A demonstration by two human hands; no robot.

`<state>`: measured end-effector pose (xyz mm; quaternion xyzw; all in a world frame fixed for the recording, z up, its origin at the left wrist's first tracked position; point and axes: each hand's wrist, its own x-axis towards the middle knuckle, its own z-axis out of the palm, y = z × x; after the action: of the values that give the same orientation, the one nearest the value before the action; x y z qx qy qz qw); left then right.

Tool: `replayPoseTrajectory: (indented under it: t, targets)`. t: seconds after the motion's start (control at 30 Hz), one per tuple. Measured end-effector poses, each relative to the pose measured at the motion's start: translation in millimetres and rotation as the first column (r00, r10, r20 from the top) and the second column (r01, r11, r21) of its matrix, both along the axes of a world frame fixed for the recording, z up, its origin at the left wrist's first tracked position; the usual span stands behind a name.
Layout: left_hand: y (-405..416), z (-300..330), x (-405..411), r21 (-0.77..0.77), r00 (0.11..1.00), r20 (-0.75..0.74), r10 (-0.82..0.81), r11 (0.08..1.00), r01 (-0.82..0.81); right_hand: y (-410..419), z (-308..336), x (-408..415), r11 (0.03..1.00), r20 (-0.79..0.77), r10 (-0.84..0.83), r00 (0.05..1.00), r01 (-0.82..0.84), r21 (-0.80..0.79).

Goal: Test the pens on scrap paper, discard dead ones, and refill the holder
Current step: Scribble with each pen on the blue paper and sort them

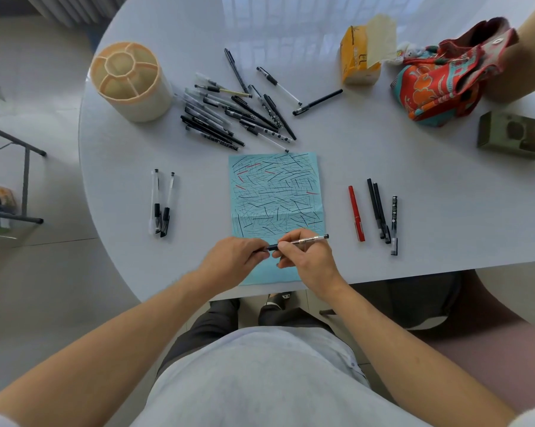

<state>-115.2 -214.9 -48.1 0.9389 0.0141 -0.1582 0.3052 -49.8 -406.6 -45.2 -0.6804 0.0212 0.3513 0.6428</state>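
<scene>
A light blue scrap paper [275,192], covered in black and red test strokes, lies on the white table. Over its near end my right hand [306,257] grips a clear-barrelled pen [309,240] that lies level. My left hand [235,260] pinches the pen's black end, where the cap sits. A cream pen holder [130,81] with divided compartments stands at the back left. Beside it lies a heap of several pens [229,115]. Two clear pens [161,204] lie left of the paper. A red pen [356,214] and three black pens [381,212] lie right of it.
A yellow tissue pack [357,60], a red patterned cloth bag [441,78] and an olive box [512,134] sit at the back right. Someone's arm [525,50] shows at the top right corner. The table edge [414,274] runs just past my hands; a metal rack [13,180] stands left.
</scene>
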Motion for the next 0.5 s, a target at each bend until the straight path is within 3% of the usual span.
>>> replayPoseTrajectory:
  t: [0.2,0.43,0.5]
  targets:
    - [-10.3,1.7,6.2,-0.037,0.999,-0.037,0.004,0.999,-0.006,4.6,-3.2,0.2,0.998,-0.011,-0.036,0.999,0.035,-0.054]
    - [-12.7,-7.1,9.7,-0.088,0.996,-0.087,-0.015,0.996,0.007,-1.7,0.3,21.3,0.970,0.027,0.156,0.987,-0.148,-0.191]
    - [-9.0,-8.8,13.5,-0.077,0.998,-0.062,0.025,0.997,-0.030,-9.0,0.8,45.7,0.965,0.017,0.108,0.994,-0.101,-0.241]
